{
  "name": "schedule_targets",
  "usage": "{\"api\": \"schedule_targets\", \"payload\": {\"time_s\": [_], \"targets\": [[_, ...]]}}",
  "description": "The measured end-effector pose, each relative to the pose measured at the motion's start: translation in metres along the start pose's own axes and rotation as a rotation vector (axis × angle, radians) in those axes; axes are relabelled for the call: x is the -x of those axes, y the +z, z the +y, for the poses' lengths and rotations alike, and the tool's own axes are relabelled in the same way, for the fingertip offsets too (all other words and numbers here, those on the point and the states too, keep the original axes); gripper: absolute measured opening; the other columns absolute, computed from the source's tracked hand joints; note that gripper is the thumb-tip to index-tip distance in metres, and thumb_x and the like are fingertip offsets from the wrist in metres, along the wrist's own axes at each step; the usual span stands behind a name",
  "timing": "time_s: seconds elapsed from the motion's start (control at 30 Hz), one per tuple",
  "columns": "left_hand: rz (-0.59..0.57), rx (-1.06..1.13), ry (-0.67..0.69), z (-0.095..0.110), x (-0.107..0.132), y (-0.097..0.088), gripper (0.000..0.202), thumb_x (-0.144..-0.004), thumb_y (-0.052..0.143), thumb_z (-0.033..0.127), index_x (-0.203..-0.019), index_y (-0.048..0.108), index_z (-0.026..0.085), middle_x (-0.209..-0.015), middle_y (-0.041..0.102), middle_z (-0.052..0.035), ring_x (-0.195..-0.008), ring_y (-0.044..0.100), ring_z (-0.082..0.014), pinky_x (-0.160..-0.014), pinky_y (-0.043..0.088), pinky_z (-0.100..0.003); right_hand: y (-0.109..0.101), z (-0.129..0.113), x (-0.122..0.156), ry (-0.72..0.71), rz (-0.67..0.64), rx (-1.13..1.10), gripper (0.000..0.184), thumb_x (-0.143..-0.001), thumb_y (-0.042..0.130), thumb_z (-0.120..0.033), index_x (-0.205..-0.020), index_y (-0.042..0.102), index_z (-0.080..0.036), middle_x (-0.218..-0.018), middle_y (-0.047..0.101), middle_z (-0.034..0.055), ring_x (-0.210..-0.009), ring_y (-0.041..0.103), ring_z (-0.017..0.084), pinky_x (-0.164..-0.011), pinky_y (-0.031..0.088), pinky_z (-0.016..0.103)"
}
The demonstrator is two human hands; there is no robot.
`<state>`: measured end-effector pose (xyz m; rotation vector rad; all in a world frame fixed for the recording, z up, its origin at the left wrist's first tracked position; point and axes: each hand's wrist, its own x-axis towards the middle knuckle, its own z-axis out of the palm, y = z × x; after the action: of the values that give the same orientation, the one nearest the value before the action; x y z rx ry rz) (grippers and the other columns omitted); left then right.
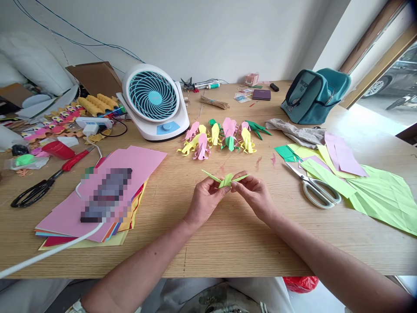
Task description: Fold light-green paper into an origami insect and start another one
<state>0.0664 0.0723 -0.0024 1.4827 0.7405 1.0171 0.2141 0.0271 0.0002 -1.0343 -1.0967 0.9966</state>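
Between my two hands is a small light-green folded paper figure (225,180), with thin points sticking out to the left and right. My left hand (207,195) pinches its left side, while the thumb and fingers of my right hand (256,193) close on its right side. The parts under my fingertips are hidden. Just beyond my hands stands a group of finished-looking folded paper figures (229,127) in pink, yellow and green, several with curled, leg-like strips.
White-handled scissors (321,191) and green paper sheets (387,198) lie at right. A pink paper stack (140,163) with a blurred-out object on it lies left, near black-handled scissors (35,191). Behind are a fan (153,98), a twig bundle (214,102) and a teal bag (316,95).
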Motion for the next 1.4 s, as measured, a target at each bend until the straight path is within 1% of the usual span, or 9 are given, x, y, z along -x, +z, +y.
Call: {"api": "schedule_targets", "payload": {"time_s": [0.17, 0.3, 0.43, 0.67, 0.77, 0.87, 0.97, 1.2, 1.4], "targets": [[0.018, -0.365, 0.359, 0.019, 0.007, -0.010, 0.011, -0.084, 0.069, 0.025, -0.093, 0.065, 0.022, -0.087, 0.071, -0.0029, -0.081, 0.066, -0.0154, -0.076, 0.050, -0.028, -0.012, -0.014, 0.009, -0.362, -0.133, 0.217, 0.001, -0.086, 0.066, -0.024, -0.086, 0.066, -0.025, -0.086, 0.068, 0.0045, -0.081, 0.064, 0.018, -0.076, 0.052, 0.036], [-0.078, -0.367, 0.544, 0.024, 0.008, -0.018, 0.004, -0.084, 0.067, 0.022, -0.086, 0.065, 0.024, -0.095, 0.075, -0.0054, -0.087, 0.069, -0.0189, -0.082, 0.052, -0.035, -0.024, -0.025, 0.012, -0.550, -0.231, 0.420, 0.012, -0.086, 0.064, -0.016, -0.092, 0.069, -0.026, -0.094, 0.072, 0.0075, -0.085, 0.068, 0.021, -0.073, 0.054, 0.037], [-0.080, -0.454, 0.570, 0.026, 0.006, -0.021, 0.007, -0.085, 0.066, 0.025, -0.078, 0.065, 0.024, -0.098, 0.075, -0.0070, -0.087, 0.069, -0.0202, -0.082, 0.054, -0.037, -0.027, -0.026, 0.011, -0.615, -0.265, 0.481, 0.018, -0.086, 0.063, -0.015, -0.098, 0.068, -0.027, -0.098, 0.073, 0.0077, -0.088, 0.069, 0.021, -0.075, 0.056, 0.036], [-0.096, -0.469, 0.664, 0.023, 0.005, -0.019, 0.006, -0.082, 0.069, 0.018, -0.081, 0.067, 0.023, -0.089, 0.074, -0.0044, -0.083, 0.068, -0.0172, -0.078, 0.053, -0.032, -0.022, -0.024, 0.010, -0.549, -0.260, 0.430, 0.014, -0.085, 0.066, -0.017, -0.095, 0.068, -0.025, -0.098, 0.070, 0.0077, -0.092, 0.066, 0.021, -0.079, 0.054, 0.037], [-0.070, -0.420, 0.508, 0.022, 0.006, -0.013, 0.004, -0.083, 0.069, 0.021, -0.087, 0.067, 0.022, -0.087, 0.073, -0.0039, -0.082, 0.068, -0.0165, -0.078, 0.053, -0.030, -0.017, -0.021, 0.008, -0.392, -0.180, 0.295, 0.002, -0.084, 0.068, -0.022, -0.086, 0.067, -0.024, -0.086, 0.068, 0.0052, -0.082, 0.064, 0.019, -0.076, 0.052, 0.036], [-0.018, -0.305, 0.286, 0.020, 0.007, -0.007, 0.019, -0.081, 0.072, 0.025, -0.097, 0.064, 0.021, -0.091, 0.071, -0.0037, -0.083, 0.067, -0.0157, -0.080, 0.054, -0.029, -0.012, -0.016, 0.005, -0.136, -0.017, 0.112, 0.017, -0.077, 0.076, -0.034, -0.076, 0.063, -0.023, -0.076, 0.064, 0.0011, -0.072, 0.060, 0.016, -0.068, 0.050, 0.032], [-0.017, -0.263, 0.223, 0.017, 0.005, -0.005, 0.013, -0.083, 0.070, 0.026, -0.093, 0.064, 0.020, -0.091, 0.069, -0.0032, -0.084, 0.065, -0.0149, -0.079, 0.053, -0.028, -0.010, -0.013, 0.002, -0.002, 0.062, 0.013, 0.027, -0.069, 0.082, -0.039, -0.072, 0.061, -0.022, -0.073, 0.064, -0.0009, -0.067, 0.058, 0.014, -0.063, 0.048, 0.028], [0.078, -0.488, 0.554, 0.018, 0.000, -0.013, 0.005, -0.082, 0.070, 0.016, -0.083, 0.067, 0.020, -0.082, 0.060, -0.0012, -0.078, 0.059, -0.0128, -0.069, 0.049, -0.025, -0.013, -0.013, 0.004, -0.132, -0.080, 0.010, 0.020, -0.077, 0.077, -0.036, -0.085, 0.065, -0.022, -0.083, 0.064, 0.0022, -0.077, 0.060, 0.016, -0.073, 0.049, 0.030], [0.014, -0.460, 0.761, 0.017, 0.002, -0.018, 0.018, -0.082, 0.068, 0.008, -0.094, 0.069, 0.022, -0.094, 0.060, -0.0024, -0.086, 0.063, -0.0128, -0.076, 0.053, -0.026, -0.015, -0.012, 0.006, -0.206, -0.169, 0.017, 0.012, -0.081, 0.074, -0.023, -0.091, 0.068, -0.025, -0.098, 0.063, 0.0029, -0.094, 0.061, 0.017, -0.085, 0.048, 0.031]]}}
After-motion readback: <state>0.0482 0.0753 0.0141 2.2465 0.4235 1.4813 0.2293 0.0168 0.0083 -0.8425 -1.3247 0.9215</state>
